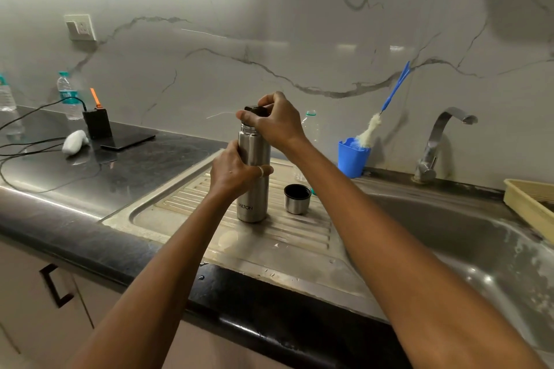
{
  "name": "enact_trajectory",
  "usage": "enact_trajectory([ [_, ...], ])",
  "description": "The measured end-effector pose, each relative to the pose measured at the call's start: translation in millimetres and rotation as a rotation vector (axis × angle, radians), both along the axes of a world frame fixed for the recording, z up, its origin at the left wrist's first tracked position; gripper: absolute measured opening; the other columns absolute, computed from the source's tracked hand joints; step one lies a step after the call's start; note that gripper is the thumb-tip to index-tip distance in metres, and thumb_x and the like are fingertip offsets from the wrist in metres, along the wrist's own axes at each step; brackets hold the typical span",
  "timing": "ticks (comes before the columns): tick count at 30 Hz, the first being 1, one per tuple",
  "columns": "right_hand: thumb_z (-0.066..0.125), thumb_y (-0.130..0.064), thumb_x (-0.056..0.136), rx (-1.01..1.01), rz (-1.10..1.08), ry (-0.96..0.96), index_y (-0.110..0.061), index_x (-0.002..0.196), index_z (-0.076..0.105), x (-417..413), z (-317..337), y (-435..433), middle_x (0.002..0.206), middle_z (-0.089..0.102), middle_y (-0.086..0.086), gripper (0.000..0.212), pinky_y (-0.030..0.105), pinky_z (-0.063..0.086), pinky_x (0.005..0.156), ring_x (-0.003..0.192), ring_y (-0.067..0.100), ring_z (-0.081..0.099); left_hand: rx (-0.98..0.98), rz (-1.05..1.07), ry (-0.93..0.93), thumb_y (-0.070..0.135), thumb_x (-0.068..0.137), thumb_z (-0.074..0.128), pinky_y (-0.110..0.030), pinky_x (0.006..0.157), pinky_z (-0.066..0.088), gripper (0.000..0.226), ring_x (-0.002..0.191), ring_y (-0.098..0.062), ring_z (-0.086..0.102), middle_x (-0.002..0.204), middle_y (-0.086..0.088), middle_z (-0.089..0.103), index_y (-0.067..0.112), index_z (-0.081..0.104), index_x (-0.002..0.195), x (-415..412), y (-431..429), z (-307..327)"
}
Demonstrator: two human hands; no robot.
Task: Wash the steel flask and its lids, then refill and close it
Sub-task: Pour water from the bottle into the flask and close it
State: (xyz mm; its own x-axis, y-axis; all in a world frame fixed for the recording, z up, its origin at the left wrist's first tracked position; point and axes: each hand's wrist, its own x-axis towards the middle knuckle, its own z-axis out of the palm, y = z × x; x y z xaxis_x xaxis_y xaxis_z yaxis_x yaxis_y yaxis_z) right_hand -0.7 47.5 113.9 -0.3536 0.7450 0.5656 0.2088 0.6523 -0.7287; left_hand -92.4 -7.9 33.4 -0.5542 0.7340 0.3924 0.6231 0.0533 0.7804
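Far left of the black counter (90, 180): two plastic water bottles (66, 96), a black box (97, 123) with a cable plugged in, a white bundle (75, 141) and a flat dark slab (129, 138).

On the ribbed steel drainboard (180, 201), the steel flask (254, 198) stands upright. The left hand (230, 172) is wrapped round its body at mid-height, fingers curled across the front. The right hand (277, 123) is above it, fingers and thumb pinching the black inner lid (256, 111) at the flask's neck. Whether that lid is seated or lifted clear cannot be told.

Just right of the flask, apart from it, the steel cup lid (297, 198) stands mouth up on the drainboard. Behind the right forearm is a clear bottle (310, 126).

Against the wall, a blue cup (352, 159) holds a blue-handled bottle brush (386, 105), bristles down. Further right come the tap (437, 144), the sink basin (449, 234) and, at the frame edge, a beige tray (527, 204).
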Motion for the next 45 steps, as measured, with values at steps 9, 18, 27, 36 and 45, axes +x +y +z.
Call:
enact_trajectory([
  [9, 0.069, -0.019, 0.094, -0.104, 0.138, 0.069, -0.011, 0.129, 0.052, 13, -7, 5, 0.123, 0.064, 0.009, 0.040, 0.024, 0.056, 0.087, 0.110, 0.022, 0.063, 0.004, -0.011, -0.017, 0.040, 0.068, 0.091, -0.036, 0.081, 0.051, 0.072, 0.098, -0.023, 0.060, 0.107, -0.001, 0.060, 0.020, 0.052, 0.125, -1, 3, -1],
  [18, 0.075, -0.030, 0.089, -0.097, 0.115, 0.029, -0.011, 0.139, 0.040, 10, -11, 6, 0.133, 0.053, 0.010, 0.064, 0.016, 0.048, 0.078, 0.109, 0.019, 0.057, -0.008, -0.005, -0.017, 0.040, 0.069, 0.091, -0.035, 0.080, 0.050, 0.074, 0.100, -0.022, 0.059, 0.109, -0.003, 0.061, 0.018, 0.052, 0.127, -1, 4, -1],
  [27, 0.075, -0.022, 0.088, -0.136, 0.135, 0.048, -0.014, 0.133, 0.043, 11, -12, 1, 0.124, 0.059, 0.006, 0.056, 0.027, 0.056, 0.090, 0.111, 0.022, 0.062, -0.003, -0.008, -0.017, 0.040, 0.069, 0.090, -0.036, 0.081, 0.050, 0.074, 0.099, -0.022, 0.058, 0.109, -0.003, 0.060, 0.019, 0.051, 0.128, 0, 5, -1],
  [36, 0.077, -0.021, 0.086, -0.168, 0.137, -0.028, -0.011, 0.145, 0.035, 7, -4, -1, 0.137, 0.051, 0.012, 0.074, 0.032, 0.054, 0.095, 0.119, 0.026, 0.057, -0.014, -0.002, -0.006, 0.042, 0.068, 0.091, -0.038, 0.082, 0.051, 0.074, 0.098, -0.023, 0.058, 0.107, -0.003, 0.060, 0.018, 0.051, 0.126, 0, 3, 0],
  [45, 0.085, -0.039, 0.078, 0.022, -0.157, -0.039, -0.009, 0.127, 0.048, -4, -6, -14, 0.122, 0.064, 0.010, 0.069, 0.026, 0.052, 0.084, 0.110, 0.025, 0.064, -0.012, -0.001, -0.023, 0.035, 0.070, 0.090, -0.044, 0.087, 0.055, 0.066, 0.099, -0.026, 0.060, 0.107, -0.005, 0.061, 0.016, 0.052, 0.121, 5, -2, 4],
])
